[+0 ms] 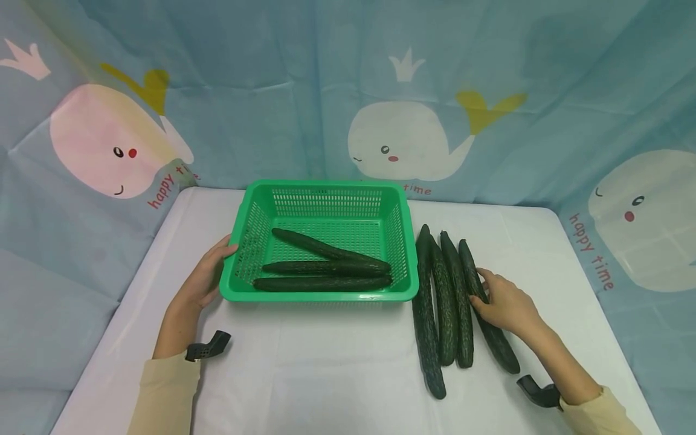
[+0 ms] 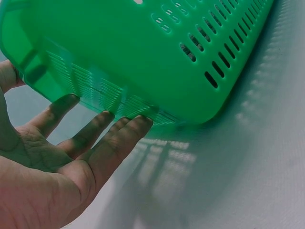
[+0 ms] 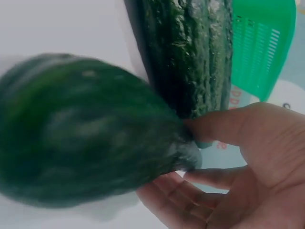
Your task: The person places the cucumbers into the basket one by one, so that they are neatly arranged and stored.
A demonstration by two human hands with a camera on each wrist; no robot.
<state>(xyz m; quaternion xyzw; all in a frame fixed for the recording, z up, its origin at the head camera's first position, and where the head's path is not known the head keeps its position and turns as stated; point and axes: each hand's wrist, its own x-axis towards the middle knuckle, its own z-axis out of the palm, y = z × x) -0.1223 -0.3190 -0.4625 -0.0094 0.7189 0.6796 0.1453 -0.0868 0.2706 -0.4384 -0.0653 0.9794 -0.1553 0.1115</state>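
My left hand [image 1: 205,275] holds the left side of a green plastic basket [image 1: 321,296], thumb at the rim and fingertips against the slotted outer wall [image 2: 157,62]. Three dark green cucumbers, one of them [image 1: 323,284] along the front, lie inside. To the right of the basket, several more cucumbers lie roughly side by side on the table. My right hand [image 1: 505,302] grips the rightmost cucumber [image 1: 497,344] between thumb and fingers. In the right wrist view this cucumber [image 3: 86,133] looms large and blurred, with a bumpy neighbouring cucumber [image 3: 190,57] behind it.
A white cloth [image 1: 304,374] covers the table. Light blue curtains [image 1: 304,121] with whale prints hang behind and at both sides. The leftmost loose cucumber [image 1: 426,326] lies close against the basket's right side. Black devices sit at both wrists, one [image 1: 209,347] on the left.
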